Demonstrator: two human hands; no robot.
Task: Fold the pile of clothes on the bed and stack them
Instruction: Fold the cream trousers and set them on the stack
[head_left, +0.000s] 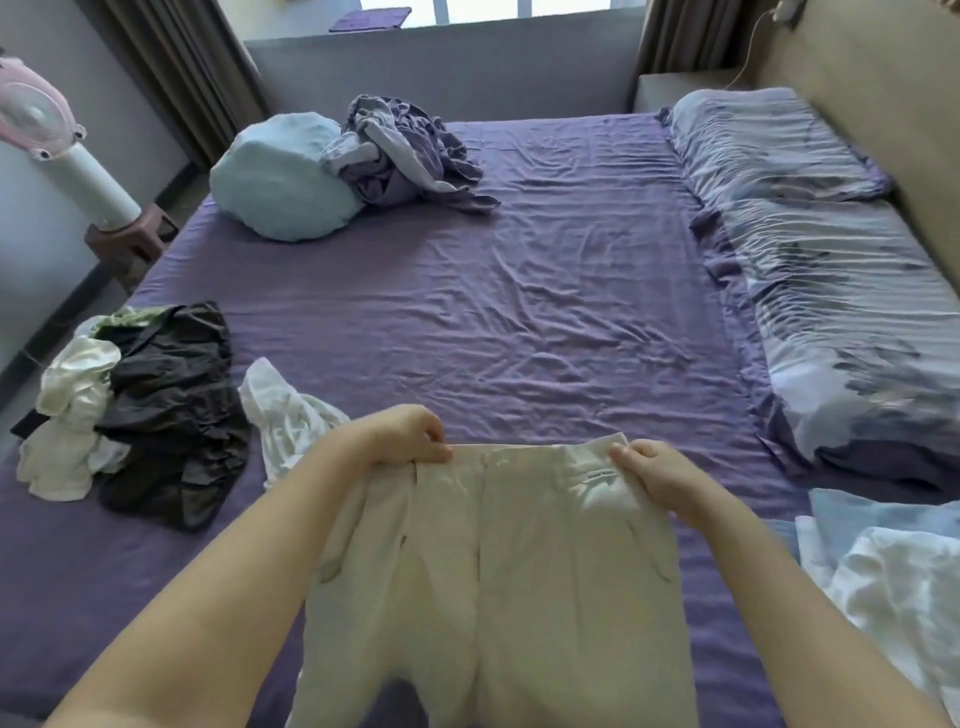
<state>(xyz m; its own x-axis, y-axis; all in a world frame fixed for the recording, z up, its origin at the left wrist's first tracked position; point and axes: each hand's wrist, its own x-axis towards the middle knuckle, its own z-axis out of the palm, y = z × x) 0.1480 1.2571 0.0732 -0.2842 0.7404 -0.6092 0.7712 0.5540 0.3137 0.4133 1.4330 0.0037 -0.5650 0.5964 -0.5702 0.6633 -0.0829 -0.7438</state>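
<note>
Cream trousers (498, 582) hang in front of me over the near edge of the purple bed (519, 291), waistband up and legs trailing out of view below. My left hand (402, 434) pinches the waistband's left corner. My right hand (652, 475) pinches its right corner. A pile of black and white clothes (140, 410) lies on the bed at the left, with a white garment (283, 415) beside it near my left forearm.
A light blue pillow (280, 182) and a crumpled purple-grey cloth (405, 156) sit at the far left of the bed. A patterned duvet (821, 270) runs along the right side. White and blue fabric (888, 577) lies near right. A fan (57, 150) stands left of the bed.
</note>
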